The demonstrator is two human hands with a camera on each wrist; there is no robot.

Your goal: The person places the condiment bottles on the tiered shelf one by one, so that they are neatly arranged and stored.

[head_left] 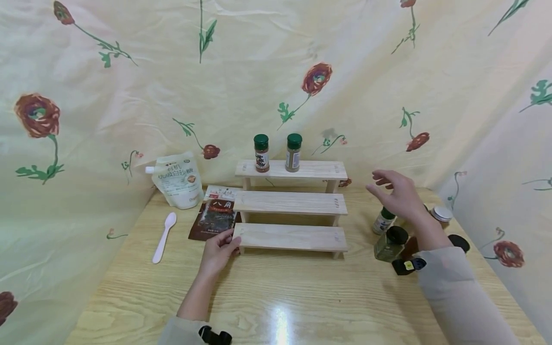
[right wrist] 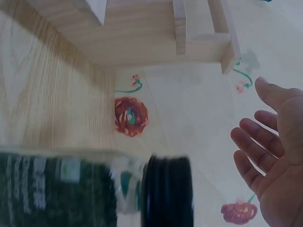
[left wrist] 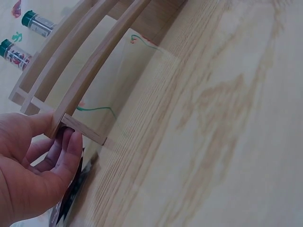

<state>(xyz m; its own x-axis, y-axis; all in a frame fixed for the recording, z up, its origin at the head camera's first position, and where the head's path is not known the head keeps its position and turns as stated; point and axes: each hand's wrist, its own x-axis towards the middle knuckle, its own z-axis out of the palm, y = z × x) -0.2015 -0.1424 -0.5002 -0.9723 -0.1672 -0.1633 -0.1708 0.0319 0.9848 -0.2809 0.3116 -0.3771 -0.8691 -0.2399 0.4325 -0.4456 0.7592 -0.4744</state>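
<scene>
A three-tier wooden shelf (head_left: 290, 203) stands in the middle of the table. My left hand (head_left: 217, 254) pinches the left end of its lowest tier; in the left wrist view the thumb lies on top of the board and the fingers curl beneath. On the top tier stand two green-capped spice bottles, one with reddish contents (head_left: 261, 154) and another with a pale label (head_left: 293, 154). Over the jars at the right hovers my right hand (head_left: 398, 194), fingers loosely bent and holding nothing. Below it are a green-capped bottle (head_left: 383, 221) and a black-lidded jar of green herbs (head_left: 390, 244).
Left of the shelf are a white spouted pouch (head_left: 178, 179), a dark red spice packet (head_left: 217, 213) and a white spoon (head_left: 164, 237). A white-lidded jar (head_left: 442, 214) and a black lid (head_left: 459, 243) show at the right, partly behind the right arm. Flowered cloth (head_left: 241, 86) hangs behind the table.
</scene>
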